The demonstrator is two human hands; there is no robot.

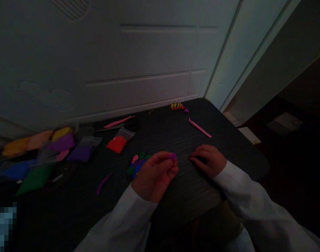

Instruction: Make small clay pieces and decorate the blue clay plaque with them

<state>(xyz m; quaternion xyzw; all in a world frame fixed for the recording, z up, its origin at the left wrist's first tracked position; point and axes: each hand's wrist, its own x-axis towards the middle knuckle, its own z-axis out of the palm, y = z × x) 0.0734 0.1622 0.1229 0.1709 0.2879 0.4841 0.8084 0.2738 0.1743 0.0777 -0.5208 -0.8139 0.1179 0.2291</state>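
Observation:
Between thumb and fingertips, my left hand point(158, 175) pinches a small purple clay flower point(173, 156) above the dark table. My right hand point(208, 160) is low over the tabletop to the right, thumb and forefinger closed on a tiny purple clay piece point(190, 159). Partly hidden behind my left hand lies a blue clay disc point(135, 169) edged with green leaves and a pink flower. A curved strip of purple clay point(104, 184) rests on the table to the left of it.
Pink tweezers point(200, 127) lie beyond my right hand. At the back are a small yellow-and-red beaded piece point(177, 106), scissors point(131, 124) and a pink tool point(119, 121). A red clay bag point(117, 142) and several other coloured bags point(36, 175) spread leftward. A white panel point(139, 52) borders the table.

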